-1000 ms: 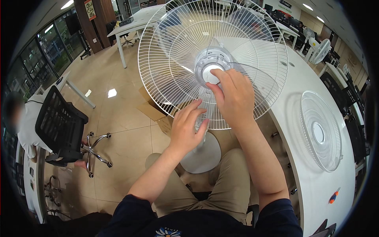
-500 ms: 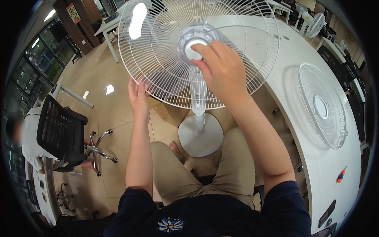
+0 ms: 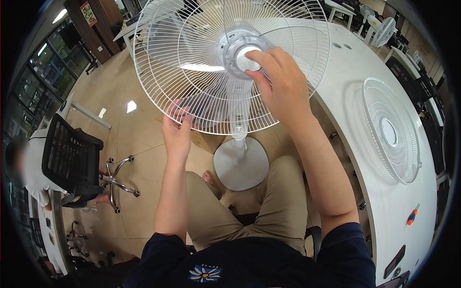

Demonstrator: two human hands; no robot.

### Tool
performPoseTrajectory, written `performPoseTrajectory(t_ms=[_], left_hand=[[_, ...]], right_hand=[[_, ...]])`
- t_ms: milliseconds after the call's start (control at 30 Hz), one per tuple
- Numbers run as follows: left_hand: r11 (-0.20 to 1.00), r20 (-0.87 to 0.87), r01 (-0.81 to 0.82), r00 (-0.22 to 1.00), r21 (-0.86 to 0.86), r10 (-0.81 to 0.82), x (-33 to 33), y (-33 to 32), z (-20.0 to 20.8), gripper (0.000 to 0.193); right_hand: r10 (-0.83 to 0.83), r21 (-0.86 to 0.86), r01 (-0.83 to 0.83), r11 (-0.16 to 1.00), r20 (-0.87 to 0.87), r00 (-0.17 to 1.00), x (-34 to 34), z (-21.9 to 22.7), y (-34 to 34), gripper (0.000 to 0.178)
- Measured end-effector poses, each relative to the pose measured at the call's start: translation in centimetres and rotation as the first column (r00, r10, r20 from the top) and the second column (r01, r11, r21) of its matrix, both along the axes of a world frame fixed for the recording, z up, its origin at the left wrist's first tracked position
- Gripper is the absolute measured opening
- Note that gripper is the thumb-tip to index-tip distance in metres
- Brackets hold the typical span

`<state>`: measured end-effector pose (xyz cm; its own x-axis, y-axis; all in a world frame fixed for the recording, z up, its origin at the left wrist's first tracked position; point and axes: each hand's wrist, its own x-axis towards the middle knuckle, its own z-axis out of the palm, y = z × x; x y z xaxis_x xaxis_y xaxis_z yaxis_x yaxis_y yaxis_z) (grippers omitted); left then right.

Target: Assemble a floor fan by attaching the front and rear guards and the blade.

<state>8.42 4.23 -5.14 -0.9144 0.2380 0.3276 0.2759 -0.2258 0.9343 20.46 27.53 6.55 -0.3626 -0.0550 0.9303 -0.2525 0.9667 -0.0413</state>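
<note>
A white standing fan rises in front of me on a round base [image 3: 241,165]. Its wire grille [image 3: 147,92] is tilted up toward me, and clear blades [image 3: 207,104] show at the wires. My right hand [image 3: 287,93] pinches the round white knob [image 3: 246,59] at the hub between thumb and fingers. At the grille's lower left rim, my left hand [image 3: 176,134] is closed on the wires, its fingers partly behind them and the thumb nearer me.
On the white table [image 3: 343,67] to my right lie a second grille [image 3: 408,144], an orange-and-blue screwdriver [image 3: 412,217] and a phone [image 3: 394,261]. A cardboard box [image 3: 207,140] stands behind the base. A mesh chair [image 3: 72,158] with a seated person is at left.
The blades have turned inside the grille. My right hand and the knob have shifted slightly right; my left hand has moved a little right and down along the rim.
</note>
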Motion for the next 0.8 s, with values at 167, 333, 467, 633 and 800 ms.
performPoseTrajectory(t_ms=[167, 333, 467, 633, 800], left_hand=[[0.993, -0.082, -0.119, 0.989, 0.016, 0.120, 3.4, 1.6, -1.1, 0.051], [0.991, -0.007, -0.127, 0.992, 0.051, 0.128, 5.0, 2.1, -0.9, 0.049], [0.993, 0.032, -0.104, 0.994, 0.050, 0.103, 4.5, 1.5, -0.8, 0.050], [0.997, 0.086, -0.005, 0.996, 0.075, -0.001, 4.8, 0.7, 0.2, 0.055], [0.868, -0.200, -0.452, 0.849, 0.206, 0.490, 6.0, -0.3, 0.6, 0.058]], right_hand=[[-0.017, -0.063, 0.019, 0.998, 0.024, 1.000, 0.8, -0.1, 1.3, 0.032], [-0.024, -0.031, 0.024, 0.999, -0.012, 1.000, 1.1, -0.5, 2.2, 0.035], [-0.021, -0.095, 0.021, 0.995, -0.005, 1.000, 1.2, 0.0, 1.0, 0.036], [-0.135, -0.081, 0.140, 0.987, 0.061, 0.989, 0.6, 0.1, 0.8, 0.035], [-0.113, 0.045, 0.115, 0.992, -0.053, 0.992, 0.3, -0.6, 1.8, 0.038]])
